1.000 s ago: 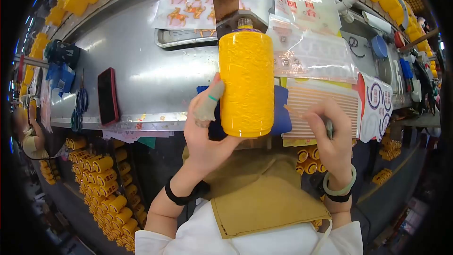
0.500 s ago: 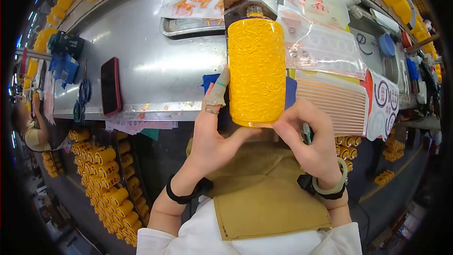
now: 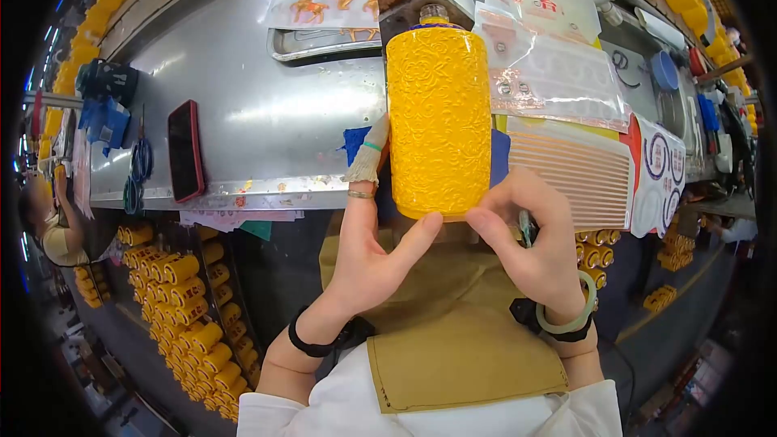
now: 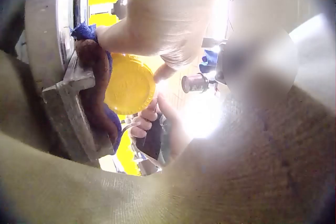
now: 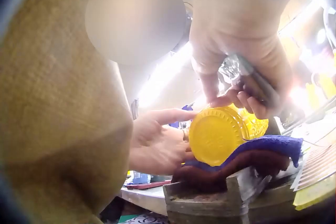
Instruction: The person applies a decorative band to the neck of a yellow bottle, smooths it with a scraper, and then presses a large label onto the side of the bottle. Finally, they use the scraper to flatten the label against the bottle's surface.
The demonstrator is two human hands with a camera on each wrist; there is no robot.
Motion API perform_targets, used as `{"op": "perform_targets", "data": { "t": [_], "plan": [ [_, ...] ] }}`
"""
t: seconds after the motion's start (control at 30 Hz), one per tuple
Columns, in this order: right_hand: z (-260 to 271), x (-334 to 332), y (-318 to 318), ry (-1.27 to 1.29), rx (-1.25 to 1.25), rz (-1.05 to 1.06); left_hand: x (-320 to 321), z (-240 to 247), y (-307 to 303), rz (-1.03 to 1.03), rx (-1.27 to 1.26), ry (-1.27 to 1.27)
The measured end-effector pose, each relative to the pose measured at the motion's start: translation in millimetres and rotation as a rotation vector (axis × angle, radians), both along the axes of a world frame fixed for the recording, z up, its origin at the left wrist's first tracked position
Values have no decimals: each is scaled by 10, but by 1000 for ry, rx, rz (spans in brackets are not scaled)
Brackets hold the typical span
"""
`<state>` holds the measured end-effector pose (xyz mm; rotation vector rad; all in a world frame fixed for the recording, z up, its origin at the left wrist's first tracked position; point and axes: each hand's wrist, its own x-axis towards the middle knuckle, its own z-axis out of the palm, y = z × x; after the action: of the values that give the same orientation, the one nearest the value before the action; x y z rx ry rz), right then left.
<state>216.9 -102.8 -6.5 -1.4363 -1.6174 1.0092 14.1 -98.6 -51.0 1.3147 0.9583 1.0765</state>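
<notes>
A yellow embossed bottle (image 3: 439,121) lies on a blue cloth (image 5: 273,144) over a bracket, its neck pointing away from the person. The left hand (image 3: 364,251) steadies it, with fingers along its left side and thumb at the near base edge. One left fingertip wears a pale cover. At the base's right edge, the right hand (image 3: 530,235) has thumb and index finger close together, while its other fingers curl round a dark tool (image 5: 257,85). Whether a strip lies between the right fingertips cannot be told. The round yellow base (image 4: 128,85) faces the left wrist camera.
Right of the bottle lie a striped sheet (image 3: 566,174) and clear printed sheets (image 3: 550,73). A metal tray (image 3: 324,44) with horse figures stands behind. Phone (image 3: 186,150) and scissors (image 3: 139,166) lie left. A vertical brown bar rises beyond the bottle neck.
The right hand has moved left from above the striped sheet to the bottle's base, where an orange strip showed earlier at its fingertips. The left thumb has come up to the base edge.
</notes>
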Motion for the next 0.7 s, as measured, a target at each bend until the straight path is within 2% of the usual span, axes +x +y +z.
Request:
{"op": "perform_targets", "data": {
  "t": [0.4,0.5,0.57,0.6,0.67,0.7],
  "plan": [
    [17,-19,12,29,-18,-7,38,-9,-20,4,28,41],
    [10,-21,16,19,-12,-6,44,-56,-21,68,-5,-99],
    [18,-30,19,25,-16,-10,-33,-158,-8,162,154,-117],
    [20,-33,20,31,-21,-15,-75,-182,-2,160,154,-116],
    [20,-34,22,32,-15,-12,-150,-225,5,182,489,107],
    [20,-33,24,30,-9,-9,-157,-256,13,212,572,156]
  ]
}}
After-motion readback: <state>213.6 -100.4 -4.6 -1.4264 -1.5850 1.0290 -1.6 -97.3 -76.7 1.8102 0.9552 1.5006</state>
